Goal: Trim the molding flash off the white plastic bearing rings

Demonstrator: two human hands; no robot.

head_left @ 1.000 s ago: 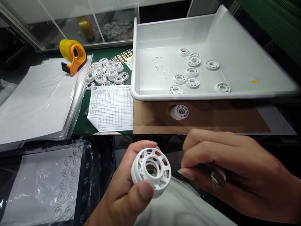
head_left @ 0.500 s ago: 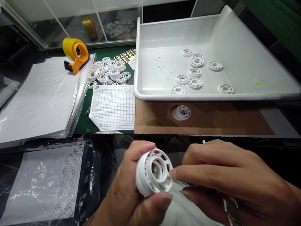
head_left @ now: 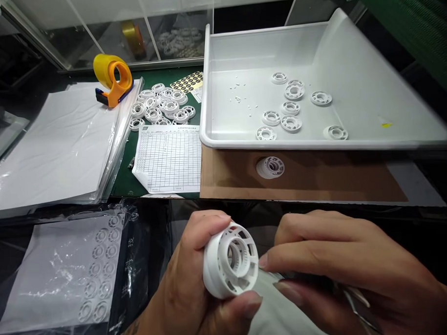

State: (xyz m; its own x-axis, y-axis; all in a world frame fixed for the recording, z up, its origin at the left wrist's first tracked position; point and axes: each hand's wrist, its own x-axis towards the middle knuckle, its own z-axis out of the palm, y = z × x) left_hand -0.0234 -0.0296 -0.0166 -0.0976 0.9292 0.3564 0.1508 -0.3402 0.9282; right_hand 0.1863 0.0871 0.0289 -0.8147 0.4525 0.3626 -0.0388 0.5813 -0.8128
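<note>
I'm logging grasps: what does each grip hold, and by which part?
Left grip: a white slotted ring piece, by its outer side. Right grip: a metal item, mostly hidden; hold spot unclear.

Held rings (head_left: 222, 263) white; white form (head_left: 174, 159) dark-gridded; cardboard (head_left: 319, 176) brown (tape dispenser (head_left: 118, 93) brightly orange).

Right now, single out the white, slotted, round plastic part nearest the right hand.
The white, slotted, round plastic part in the left hand, close to the right hand; the others lie away from both hands.
</note>
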